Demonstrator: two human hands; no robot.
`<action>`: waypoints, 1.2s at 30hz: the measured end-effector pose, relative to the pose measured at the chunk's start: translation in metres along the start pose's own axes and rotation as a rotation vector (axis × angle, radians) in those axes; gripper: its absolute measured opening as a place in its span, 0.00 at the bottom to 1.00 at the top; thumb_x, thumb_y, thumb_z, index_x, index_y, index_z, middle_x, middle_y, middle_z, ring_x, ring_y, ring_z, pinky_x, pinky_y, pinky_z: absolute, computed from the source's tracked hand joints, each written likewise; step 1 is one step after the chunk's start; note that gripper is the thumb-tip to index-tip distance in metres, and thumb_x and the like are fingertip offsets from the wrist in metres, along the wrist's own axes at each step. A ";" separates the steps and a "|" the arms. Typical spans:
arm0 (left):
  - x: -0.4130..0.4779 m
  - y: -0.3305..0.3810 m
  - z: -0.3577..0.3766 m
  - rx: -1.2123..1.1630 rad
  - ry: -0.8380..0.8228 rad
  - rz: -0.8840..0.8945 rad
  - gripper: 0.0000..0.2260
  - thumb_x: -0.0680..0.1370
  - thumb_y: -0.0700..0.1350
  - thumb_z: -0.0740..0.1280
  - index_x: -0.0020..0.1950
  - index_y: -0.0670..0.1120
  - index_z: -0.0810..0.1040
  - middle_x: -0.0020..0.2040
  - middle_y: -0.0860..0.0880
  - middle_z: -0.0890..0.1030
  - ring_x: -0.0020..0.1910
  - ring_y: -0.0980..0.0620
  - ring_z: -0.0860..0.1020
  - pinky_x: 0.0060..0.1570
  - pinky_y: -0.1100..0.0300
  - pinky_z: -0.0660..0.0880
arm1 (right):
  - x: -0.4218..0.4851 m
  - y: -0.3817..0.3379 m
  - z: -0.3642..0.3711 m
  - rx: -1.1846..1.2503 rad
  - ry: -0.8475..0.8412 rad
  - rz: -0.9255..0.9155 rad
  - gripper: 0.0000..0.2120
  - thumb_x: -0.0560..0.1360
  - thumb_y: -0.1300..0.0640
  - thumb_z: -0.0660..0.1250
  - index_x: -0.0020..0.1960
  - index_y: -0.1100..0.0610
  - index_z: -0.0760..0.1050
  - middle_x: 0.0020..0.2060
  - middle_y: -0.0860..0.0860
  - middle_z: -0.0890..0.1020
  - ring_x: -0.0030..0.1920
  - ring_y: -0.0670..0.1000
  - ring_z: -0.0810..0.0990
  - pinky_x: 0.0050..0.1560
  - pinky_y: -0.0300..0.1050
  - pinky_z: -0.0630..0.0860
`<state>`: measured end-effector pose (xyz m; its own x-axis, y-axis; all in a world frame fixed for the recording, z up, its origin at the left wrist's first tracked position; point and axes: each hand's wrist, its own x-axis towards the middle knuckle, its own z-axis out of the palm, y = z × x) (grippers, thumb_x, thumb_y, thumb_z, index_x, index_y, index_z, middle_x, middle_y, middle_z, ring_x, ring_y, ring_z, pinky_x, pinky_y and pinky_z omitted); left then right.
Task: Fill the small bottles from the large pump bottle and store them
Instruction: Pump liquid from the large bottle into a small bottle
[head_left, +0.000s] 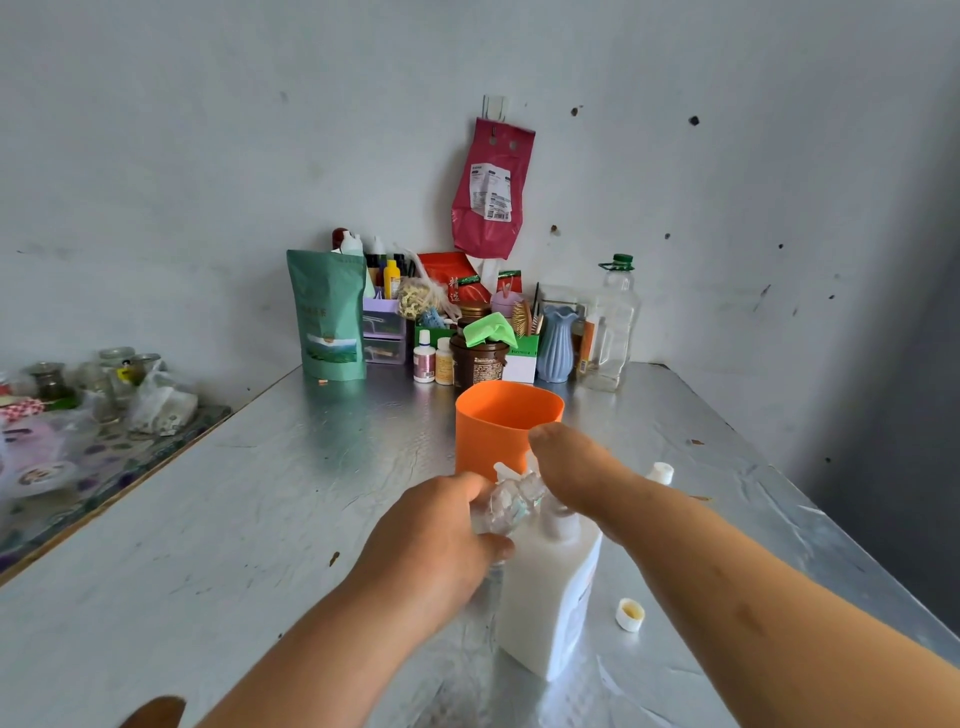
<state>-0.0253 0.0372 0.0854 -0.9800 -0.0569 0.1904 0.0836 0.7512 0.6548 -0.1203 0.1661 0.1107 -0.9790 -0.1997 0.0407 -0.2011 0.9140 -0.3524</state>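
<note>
Metal counter. Left hand grips small bottle at pump bottle spout; right hand atop pump, grip cannot tell. Filling seemingly underway; capping, storing left.

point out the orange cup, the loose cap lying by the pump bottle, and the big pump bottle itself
orange cup (491, 434), head view, on its front wall
loose white cap (630, 614), head view, on its open upturned side
large pump bottle (550, 597), head view, on its white body

Two hands up, left hand, right hand | one small bottle | one pump bottle | one orange cup | one loose cap
</note>
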 end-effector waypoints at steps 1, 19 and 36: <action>0.000 0.001 -0.001 0.001 0.005 0.003 0.11 0.71 0.51 0.75 0.51 0.55 0.79 0.45 0.58 0.81 0.44 0.57 0.79 0.42 0.61 0.73 | -0.002 0.000 -0.003 0.027 0.010 -0.002 0.19 0.81 0.62 0.50 0.33 0.50 0.55 0.47 0.57 0.68 0.48 0.55 0.66 0.60 0.59 0.68; -0.004 -0.003 -0.007 -0.007 0.013 0.001 0.10 0.71 0.45 0.74 0.49 0.53 0.79 0.43 0.56 0.82 0.43 0.57 0.79 0.41 0.61 0.74 | -0.006 -0.005 -0.012 -0.045 -0.022 -0.018 0.20 0.81 0.65 0.52 0.32 0.53 0.55 0.43 0.56 0.69 0.46 0.55 0.67 0.49 0.49 0.68; -0.017 -0.019 0.005 -0.643 0.032 -0.102 0.20 0.69 0.36 0.76 0.58 0.51 0.80 0.50 0.56 0.85 0.51 0.58 0.82 0.56 0.57 0.78 | -0.019 -0.008 -0.016 0.094 -0.049 -0.046 0.20 0.82 0.64 0.49 0.32 0.54 0.55 0.46 0.60 0.67 0.48 0.56 0.66 0.55 0.54 0.69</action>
<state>-0.0106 0.0273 0.0661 -0.9837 -0.1343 0.1192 0.0911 0.1984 0.9759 -0.1001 0.1680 0.1281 -0.9656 -0.2595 0.0136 -0.2391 0.8667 -0.4377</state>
